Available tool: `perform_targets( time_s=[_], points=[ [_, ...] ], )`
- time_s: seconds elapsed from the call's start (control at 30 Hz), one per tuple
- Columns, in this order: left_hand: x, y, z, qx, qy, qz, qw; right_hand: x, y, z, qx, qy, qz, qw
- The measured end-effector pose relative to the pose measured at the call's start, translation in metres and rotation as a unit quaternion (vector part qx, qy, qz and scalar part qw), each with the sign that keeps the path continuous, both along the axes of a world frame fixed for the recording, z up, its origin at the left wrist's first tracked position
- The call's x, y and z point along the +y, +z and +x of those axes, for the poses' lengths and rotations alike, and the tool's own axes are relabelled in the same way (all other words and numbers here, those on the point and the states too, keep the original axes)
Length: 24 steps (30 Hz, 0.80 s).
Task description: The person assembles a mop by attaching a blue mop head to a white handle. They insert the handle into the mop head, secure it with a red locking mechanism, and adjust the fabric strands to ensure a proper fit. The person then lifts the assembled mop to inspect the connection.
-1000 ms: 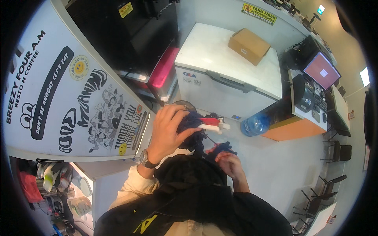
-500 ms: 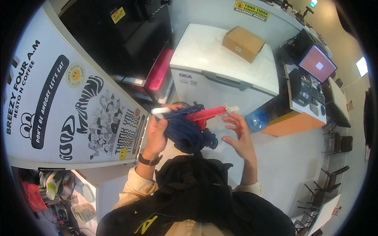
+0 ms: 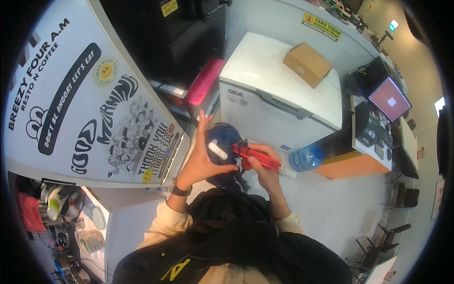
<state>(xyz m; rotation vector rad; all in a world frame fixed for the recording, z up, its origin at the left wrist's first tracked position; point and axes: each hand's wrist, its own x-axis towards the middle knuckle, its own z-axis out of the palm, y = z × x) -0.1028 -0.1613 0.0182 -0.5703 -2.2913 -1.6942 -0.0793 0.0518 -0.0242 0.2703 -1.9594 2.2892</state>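
Note:
In front of my body, a dark blue string mop head (image 3: 224,135) hangs with its strands bunched together. A red plastic mop clamp (image 3: 261,158) with a pale end piece is attached at its right side. My right hand (image 3: 266,171) grips this clamp, thumb on top and fingers behind it. A white rounded piece (image 3: 218,149) lies across the front of the mop head; what it joins to is hidden. My left hand (image 3: 201,158) is open beside the strands, fingers pointing up and thumb stretched toward the clamp.
A white chest freezer (image 3: 279,102) carrying a cardboard box (image 3: 307,65) stands ahead. To its right are a blue water jug (image 3: 306,157) and a desk with a monitor (image 3: 389,100). A white printed cabinet (image 3: 94,109) rises close on my left, with cluttered shelves below.
My right hand has gone from open beside the clamp to gripping it. My left hand has let go of the white piece and spread its fingers. The clamp now tilts down to the right.

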Motion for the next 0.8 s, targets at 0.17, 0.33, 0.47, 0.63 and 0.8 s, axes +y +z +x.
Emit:
perform_targets(
  time_s=[0.17,0.33,0.47,0.63,0.8],
  points=[
    [-0.014,0.005,0.017,0.003,0.098,-0.128,0.987,-0.011,0.002,-0.003,0.12,-0.027,0.098,0.988],
    [-0.034,0.071,0.023,0.144,0.118,-0.164,0.969,-0.025,0.011,0.005,0.126,0.048,0.136,0.981],
    [-0.042,0.113,0.014,0.269,0.12,-0.062,0.954,-0.028,0.032,0.009,0.128,0.118,0.236,0.956],
    [-0.053,0.169,0.018,0.368,0.077,-0.165,0.912,-0.028,0.06,0.005,0.244,0.134,0.253,0.926],
    [-0.057,0.218,0.029,0.395,0.042,-0.311,0.863,-0.026,0.078,0.022,0.239,0.182,0.227,0.927]
  ],
)
